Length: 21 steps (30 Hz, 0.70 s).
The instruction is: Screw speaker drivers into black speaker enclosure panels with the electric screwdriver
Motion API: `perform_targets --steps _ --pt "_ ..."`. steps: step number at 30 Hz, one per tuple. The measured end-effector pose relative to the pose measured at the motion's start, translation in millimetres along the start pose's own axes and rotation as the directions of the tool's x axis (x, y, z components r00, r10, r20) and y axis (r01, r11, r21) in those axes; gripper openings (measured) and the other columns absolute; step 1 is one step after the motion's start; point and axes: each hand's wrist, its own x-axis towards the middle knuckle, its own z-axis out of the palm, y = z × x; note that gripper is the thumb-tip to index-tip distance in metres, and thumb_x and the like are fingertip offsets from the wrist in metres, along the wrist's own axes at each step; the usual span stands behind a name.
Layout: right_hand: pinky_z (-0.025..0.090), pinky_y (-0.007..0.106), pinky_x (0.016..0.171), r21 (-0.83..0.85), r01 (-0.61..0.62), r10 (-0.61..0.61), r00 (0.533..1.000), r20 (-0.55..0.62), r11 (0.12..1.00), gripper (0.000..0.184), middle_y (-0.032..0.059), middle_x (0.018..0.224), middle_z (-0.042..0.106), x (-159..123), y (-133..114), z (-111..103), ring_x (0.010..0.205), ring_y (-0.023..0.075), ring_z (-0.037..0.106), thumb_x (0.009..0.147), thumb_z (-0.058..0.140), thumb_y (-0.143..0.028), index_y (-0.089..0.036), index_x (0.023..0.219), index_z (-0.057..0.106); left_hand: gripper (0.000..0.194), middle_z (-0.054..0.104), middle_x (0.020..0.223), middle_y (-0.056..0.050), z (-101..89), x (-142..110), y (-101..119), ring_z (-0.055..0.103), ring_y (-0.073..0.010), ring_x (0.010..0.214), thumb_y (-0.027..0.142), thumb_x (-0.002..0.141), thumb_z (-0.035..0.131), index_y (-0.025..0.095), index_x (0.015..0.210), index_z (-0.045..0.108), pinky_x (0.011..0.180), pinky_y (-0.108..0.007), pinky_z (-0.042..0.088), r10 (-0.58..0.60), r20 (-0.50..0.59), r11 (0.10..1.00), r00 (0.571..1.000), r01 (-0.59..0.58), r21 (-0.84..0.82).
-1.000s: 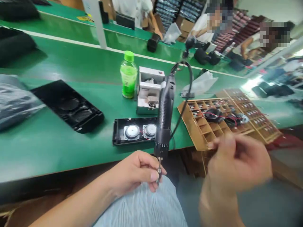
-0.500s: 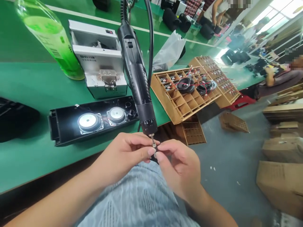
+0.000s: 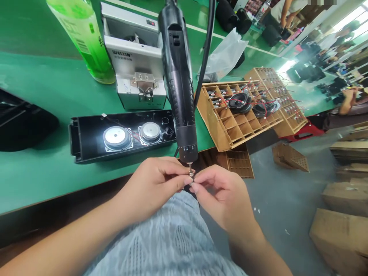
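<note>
A black electric screwdriver (image 3: 181,84) hangs point down over my lap, its thin bit (image 3: 190,167) carrying a small metal collar (image 3: 191,174). My left hand (image 3: 158,180) is pinched closed right beside the collar, thumb against fingers. From the other side, my right hand (image 3: 222,191) pinches with thumb and forefinger, its fingertips almost meeting the left ones. Whatever small piece lies between the fingertips is mostly hidden. Behind my left hand, a black speaker panel (image 3: 89,134) rests on the green bench, bearing two round speaker drivers (image 3: 116,138) with pale backs.
A silver screw feeder (image 3: 135,57) stands behind the panel, beside a green bottle (image 3: 86,42). To the right, a divided cardboard box (image 3: 221,134) holds speakers and red wires. Beyond it lies a clear plastic bag (image 3: 224,53). Cartons (image 3: 339,234) stand on the floor at right.
The view has shifted, so the bench items appear farther right and slightly higher. Both hands stay pinched at the screwdriver's tip, with only slight finger movement.
</note>
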Motion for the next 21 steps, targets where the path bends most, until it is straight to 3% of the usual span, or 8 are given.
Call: perform_targets --steps 5,9,11,15,21 --pt "0.059 0.018 0.060 0.042 -0.015 0.014 1.000 0.018 0.999 0.013 -0.0039 0.075 0.075 4.3 -0.4 4.0 0.064 0.0113 0.074 0.084 0.072 -0.010 -0.022 0.083 0.068 0.021 0.071 0.077 0.001 -1.9 -4.7 -1.8 0.064 -0.0112 0.069 0.024 0.096 0.073 0.025 0.078 0.084 0.063 -0.021 0.048 -0.039 -0.015 0.998 0.999 0.038 -0.044" --pt "0.058 0.020 0.058 0.068 0.000 0.004 0.998 -0.063 0.998 0.018 -0.0035 0.077 0.074 6.1 -1.6 14.0 0.064 0.0116 0.071 0.076 0.070 -0.006 -0.023 0.080 0.065 0.014 0.075 0.089 0.000 0.6 -12.4 -4.6 0.068 -0.0136 0.080 0.025 0.095 0.074 0.029 0.093 0.088 0.072 -0.022 0.052 -0.045 -0.004 0.995 0.999 0.044 -0.093" --pt "0.059 0.022 0.057 0.092 0.005 0.003 0.997 -0.082 0.996 0.017 -0.0025 0.078 0.073 6.3 -0.6 18.2 0.064 0.0129 0.072 0.077 0.068 -0.007 -0.024 0.080 0.064 0.012 0.075 0.088 -0.001 4.4 -15.8 -6.9 0.068 -0.0149 0.082 0.027 0.093 0.077 0.030 0.095 0.088 0.073 -0.023 0.053 -0.080 -0.040 0.988 0.996 0.074 -0.133" --pt "0.062 0.025 0.056 0.119 0.024 -0.016 0.998 -0.069 0.993 0.015 -0.0018 0.078 0.073 5.4 4.4 21.3 0.063 0.0154 0.074 0.082 0.066 -0.010 -0.025 0.082 0.062 0.014 0.074 0.083 -0.003 12.9 -18.1 -9.6 0.068 -0.0159 0.075 0.032 0.089 0.078 0.025 0.081 0.087 0.066 -0.025 0.054 -0.165 -0.138 0.962 0.977 0.129 -0.242" --pt "0.057 0.023 0.062 -0.007 0.090 -0.090 0.988 -0.128 0.996 0.024 -0.0055 0.080 0.073 5.2 5.8 23.1 0.068 0.0123 0.070 0.074 0.070 -0.004 -0.026 0.082 0.066 0.009 0.073 0.076 -0.002 22.8 -12.9 -4.2 0.065 -0.0148 0.070 0.023 0.077 0.076 0.022 0.070 0.082 0.060 -0.023 0.050 -0.180 -0.260 0.956 0.949 0.106 -0.274"
